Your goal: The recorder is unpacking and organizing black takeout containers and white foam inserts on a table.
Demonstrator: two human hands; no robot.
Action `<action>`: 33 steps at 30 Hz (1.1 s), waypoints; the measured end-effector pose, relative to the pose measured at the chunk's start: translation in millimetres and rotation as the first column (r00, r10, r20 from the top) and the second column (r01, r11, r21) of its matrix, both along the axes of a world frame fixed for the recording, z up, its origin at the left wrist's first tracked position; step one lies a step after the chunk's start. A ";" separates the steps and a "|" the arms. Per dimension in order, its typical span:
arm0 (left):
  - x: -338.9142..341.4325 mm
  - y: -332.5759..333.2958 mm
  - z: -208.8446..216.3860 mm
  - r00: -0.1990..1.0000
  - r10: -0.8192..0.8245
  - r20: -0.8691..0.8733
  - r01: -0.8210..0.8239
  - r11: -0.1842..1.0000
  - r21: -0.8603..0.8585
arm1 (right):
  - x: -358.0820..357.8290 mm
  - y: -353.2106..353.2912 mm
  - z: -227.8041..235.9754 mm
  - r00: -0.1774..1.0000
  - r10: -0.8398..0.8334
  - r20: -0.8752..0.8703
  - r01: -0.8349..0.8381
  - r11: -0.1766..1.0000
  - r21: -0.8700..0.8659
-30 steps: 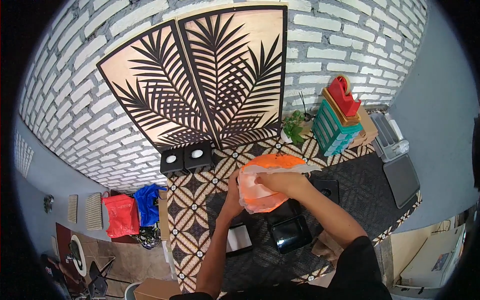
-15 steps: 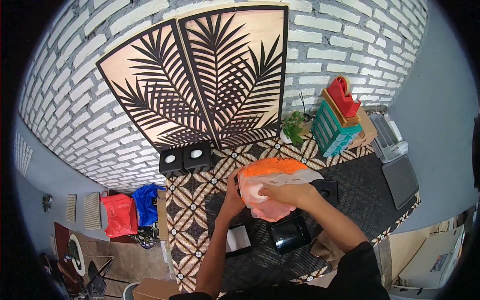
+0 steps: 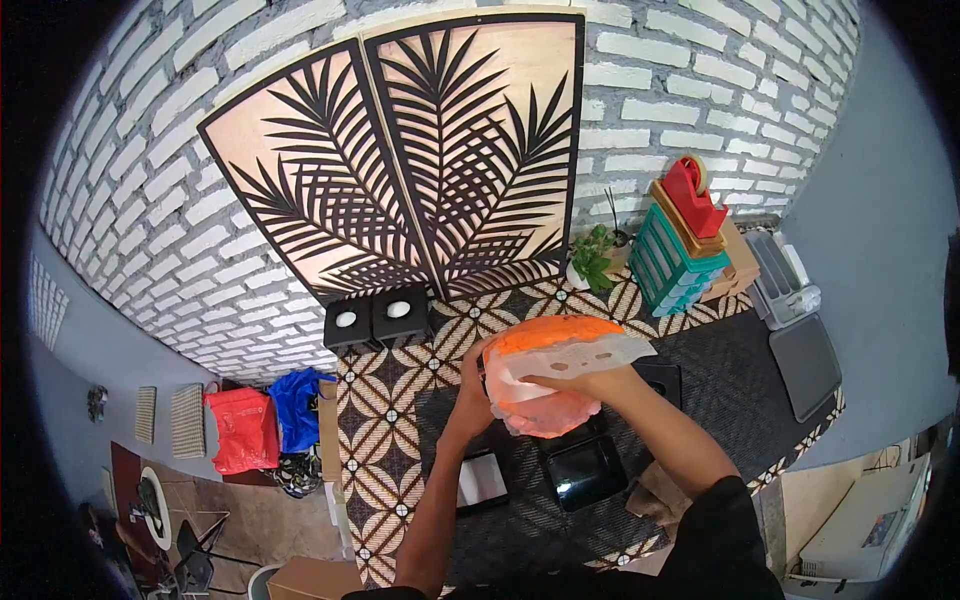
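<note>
An orange plastic bag with a whitish inner side and a pale perforated flap is held up over the dark mat. My left hand is closed around the bag's left side. Between the flap and the pinkish front of the bag lies my right hand, its thumb partly showing and its other fingers hidden in the folds. Something white shows inside the opening, too covered to name. Below the bag stands a glossy black tray-like box. Beside my left forearm lies a black box with a white inside.
Brown crumpled material lies near my right forearm. Along the back stand two black cube holders, a potted plant, a teal drawer unit and a red tape dispenser. A grey flat panel is at the right edge.
My right hand has pushed slightly deeper into the bag's opening, and the thumb is more covered. The pale flap now hangs lower over the hand. The view has shifted slightly.
</note>
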State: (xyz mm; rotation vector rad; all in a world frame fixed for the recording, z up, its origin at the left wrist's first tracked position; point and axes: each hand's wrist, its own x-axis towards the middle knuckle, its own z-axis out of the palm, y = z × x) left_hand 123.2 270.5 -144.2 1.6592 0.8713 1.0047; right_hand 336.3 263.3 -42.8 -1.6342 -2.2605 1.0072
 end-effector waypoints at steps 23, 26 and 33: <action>-1.3 10.2 -18.2 0.994 0.050 -0.098 -0.040 0.994 0.102 | -7.3 1.1 21.9 0.942 -0.154 -0.297 0.120 0.984 -0.130; -0.6 9.8 -22.9 0.999 0.038 -0.003 -0.038 0.999 0.013 | -5.4 5.3 19.1 0.884 -0.204 -0.420 0.104 0.963 -0.249; -3.0 12.0 -31.1 0.999 0.037 -0.038 -0.036 0.999 0.026 | -4.8 5.1 19.0 0.817 -0.255 -0.517 0.097 0.945 -0.312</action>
